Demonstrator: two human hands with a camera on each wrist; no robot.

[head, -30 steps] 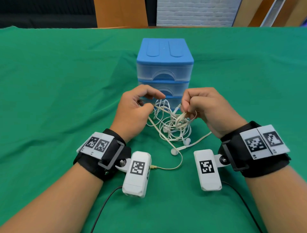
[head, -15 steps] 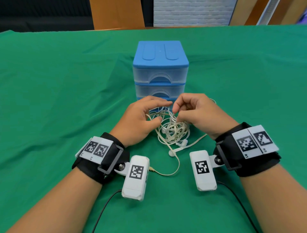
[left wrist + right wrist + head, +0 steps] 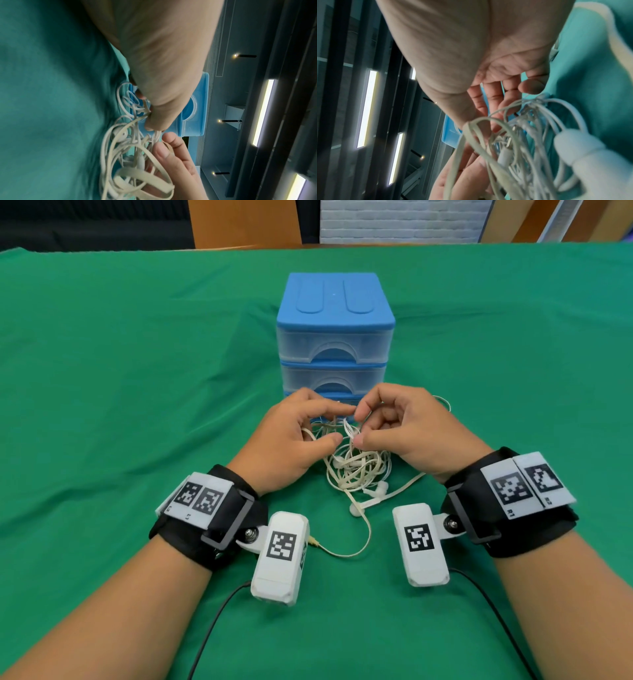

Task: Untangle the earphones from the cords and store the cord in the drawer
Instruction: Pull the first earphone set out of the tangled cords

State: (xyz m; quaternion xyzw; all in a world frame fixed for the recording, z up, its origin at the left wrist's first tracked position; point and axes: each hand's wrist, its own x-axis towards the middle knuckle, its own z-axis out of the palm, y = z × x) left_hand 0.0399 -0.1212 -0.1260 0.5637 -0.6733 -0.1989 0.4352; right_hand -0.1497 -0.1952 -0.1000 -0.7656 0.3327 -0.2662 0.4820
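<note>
White tangled earphone-and-cord bundle (image 3: 356,467) now lowered nearer the green cloth (image 3: 137,371), left hand (image 3: 291,446) and right hand (image 3: 404,429) both pinching strands, untangling barely begun.

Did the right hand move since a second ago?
Yes. In the head view the right hand has slid left along the front of the blue drawer unit, and its fingertips now almost meet the left hand over the tangled cords.

Beyond your green tablecloth (image 3: 102,371) stands a white brick wall (image 3: 394,220), a wooden chair back (image 3: 245,222) before it and wooden panels (image 3: 548,220) leaning right. Overhead, long ceiling lights (image 3: 262,112) glow.
</note>
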